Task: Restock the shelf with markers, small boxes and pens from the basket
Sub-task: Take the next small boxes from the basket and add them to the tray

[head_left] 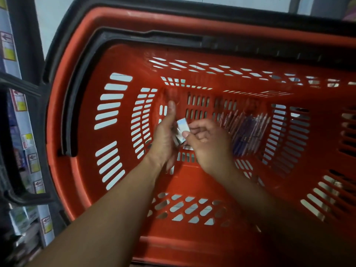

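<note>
1. Both my hands are down inside the red basket, close together over its floor, near the left end.

2. My right hand pinches a small box between thumb and curled fingers. The box stands tilted, its pale face toward me, its long axis running from upper left to lower right.

3. My left hand is held edge-on with the thumb raised and straight. More small boxes lie against its palm; I judge it cups them, but how its fingers close behind them I cannot tell.

4. The relation that matters: the box in my right hand sits just beside, perhaps touching, the ones in my left palm, directly between the two hands. Stacking it onto them looks like the step in hand.

5. The pens lie bundled on the basket floor to the right of my right hand, near it but apart. Their long axis runs from upper right to lower left. My right hand is plainly the nearer one for them.

6. The shelf stands to my left, outside the basket, so loaded hands must lift out and swing left.

7. Writing: the shelf edge carries small tags with red arrow marks and yellow patches, too blurred to read. The box face shows no lettering I can make out.
</note>
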### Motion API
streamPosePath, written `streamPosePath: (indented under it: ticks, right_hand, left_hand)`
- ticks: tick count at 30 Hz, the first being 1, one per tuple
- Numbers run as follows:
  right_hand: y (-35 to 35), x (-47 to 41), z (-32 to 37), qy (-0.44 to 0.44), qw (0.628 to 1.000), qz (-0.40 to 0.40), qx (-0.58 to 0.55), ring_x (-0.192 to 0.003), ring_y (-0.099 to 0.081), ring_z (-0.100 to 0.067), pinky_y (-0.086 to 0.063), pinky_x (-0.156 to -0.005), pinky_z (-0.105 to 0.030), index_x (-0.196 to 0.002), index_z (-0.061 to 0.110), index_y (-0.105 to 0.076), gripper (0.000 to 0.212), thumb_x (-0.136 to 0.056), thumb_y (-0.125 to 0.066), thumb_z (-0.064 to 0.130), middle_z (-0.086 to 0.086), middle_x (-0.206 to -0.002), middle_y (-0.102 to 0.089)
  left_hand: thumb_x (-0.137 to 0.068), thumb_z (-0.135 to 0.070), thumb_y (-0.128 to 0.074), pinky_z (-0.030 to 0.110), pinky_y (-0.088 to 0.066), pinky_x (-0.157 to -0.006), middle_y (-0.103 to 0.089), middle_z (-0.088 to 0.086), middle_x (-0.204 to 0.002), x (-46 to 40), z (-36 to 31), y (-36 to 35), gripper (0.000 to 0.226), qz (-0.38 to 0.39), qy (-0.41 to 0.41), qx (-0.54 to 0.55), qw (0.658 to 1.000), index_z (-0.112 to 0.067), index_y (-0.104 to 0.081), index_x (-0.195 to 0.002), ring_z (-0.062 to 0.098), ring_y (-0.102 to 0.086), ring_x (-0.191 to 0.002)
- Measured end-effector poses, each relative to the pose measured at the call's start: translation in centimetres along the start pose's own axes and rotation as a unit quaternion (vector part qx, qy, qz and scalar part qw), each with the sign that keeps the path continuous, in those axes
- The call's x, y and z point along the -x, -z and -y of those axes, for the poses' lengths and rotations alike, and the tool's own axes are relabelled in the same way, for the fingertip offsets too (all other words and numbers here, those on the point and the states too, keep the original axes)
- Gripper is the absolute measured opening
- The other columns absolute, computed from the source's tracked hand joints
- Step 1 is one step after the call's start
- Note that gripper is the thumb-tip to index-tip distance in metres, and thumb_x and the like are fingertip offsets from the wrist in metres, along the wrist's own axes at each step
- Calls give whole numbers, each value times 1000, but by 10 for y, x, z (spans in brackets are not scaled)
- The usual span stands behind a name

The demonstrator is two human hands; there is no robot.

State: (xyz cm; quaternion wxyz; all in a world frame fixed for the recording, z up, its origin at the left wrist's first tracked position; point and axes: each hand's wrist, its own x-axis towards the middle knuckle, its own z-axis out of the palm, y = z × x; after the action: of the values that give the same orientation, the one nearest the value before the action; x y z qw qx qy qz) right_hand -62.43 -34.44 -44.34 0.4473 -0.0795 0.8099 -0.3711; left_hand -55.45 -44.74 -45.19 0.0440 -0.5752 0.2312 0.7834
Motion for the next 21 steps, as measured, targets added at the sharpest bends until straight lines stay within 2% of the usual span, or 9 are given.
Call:
streamPosePath:
  ticks: [1, 2, 4, 6, 8, 12, 14, 17, 21]
  right_hand:
    - [0, 1, 0, 11, 1000, 17, 4, -77, -71, -1, -59, -70, -21, -101, 24, -75, 13, -89, -78, 20, 11, -90, -73]
    - [0, 2, 0, 23, 999, 28, 9, -78, -72, -3, -60, -73, -25, -101, 23, -77, 11, -91, -76, 20, 10, -94, -73]
    - [5, -1, 1, 27, 999, 39, 13, -81, -73, -5, -60, -77, -29, -102, 21, -79, 14, -96, -67, 19, 6, -97, -74]
    - [13, -9, -3, 1, 998, 16, 57, -84, -72, -9, -58, -77, -31, -97, 18, -78, 20, -99, -59, 16, 4, -95, -76]
    - [21, -23, -19, -1, 985, -9, 171, -79, -68, -20, -57, -73, -38, -82, 11, -74, 27, -96, -52, 15, -6, -85, -73]
    - [28, -36, -49, 7, 944, 76, 321, -80, -67, -24, -59, -73, -43, -85, 12, -72, 22, -95, -53, 11, -6, -87, -70]
    - [29, -34, -56, 17, 935, 107, 339, -85, -67, -22, -59, -77, -40, -95, 15, -75, 15, -94, -61, 10, -4, -94, -71]
    - [23, -30, -69, 43, 930, 92, 355, -98, -65, -26, -56, -86, -39, -110, 16, -74, 20, -92, -66, 12, -7, -106, -70]
    - [17, -28, -80, 63, 918, 62, 387, -101, -63, -26, -56, -87, -39, -112, 17, -71, 21, -91, -67, 15, -5, -108, -66]
  left_hand:
    - [-91, -68, -61, 41, -61, -93, -75, 25, -108, -1, 2, -1, 72, 5, 2, -16, 1000, -1, -70, -116, 36, -75, -100]
    - [-89, -61, -71, 37, -62, -89, -74, 24, -103, -4, 4, 0, 67, -16, -4, -32, 999, 1, -66, -111, 35, -75, -96]
    - [-88, -37, -83, 29, -59, -67, -67, 15, -79, -8, 8, 2, 36, -87, -25, -60, 994, -8, -63, -94, 27, -67, -73]
    - [-87, -26, -84, 27, -53, -55, -62, 10, -71, -12, 11, 5, 26, -109, -24, -60, 992, -12, -63, -90, 21, -58, -58]
    - [-89, -23, -83, 24, -48, -49, -62, 6, -67, -12, 12, 5, 21, -113, -23, -44, 992, -13, -65, -87, 16, -54, -52]
    - [-95, -15, -75, 22, -45, -44, -63, 3, -65, -12, 12, 4, 9, -131, -26, -35, 990, -15, -72, -103, 11, -55, -50]
    - [-96, -13, -72, 23, -47, -47, -61, 3, -65, -14, 14, 5, 6, -122, -28, -46, 991, -18, -74, -94, 12, -55, -54]
    - [-98, -21, -72, 25, -49, -51, -64, 2, -65, -16, 16, 7, 5, -116, -27, -50, 992, -17, -72, -97, 14, -56, -56]
    - [-99, -36, -71, 23, -47, -50, -60, 6, -66, -16, 19, 7, 25, -117, -35, -69, 990, -12, -67, -96, 15, -55, -52]
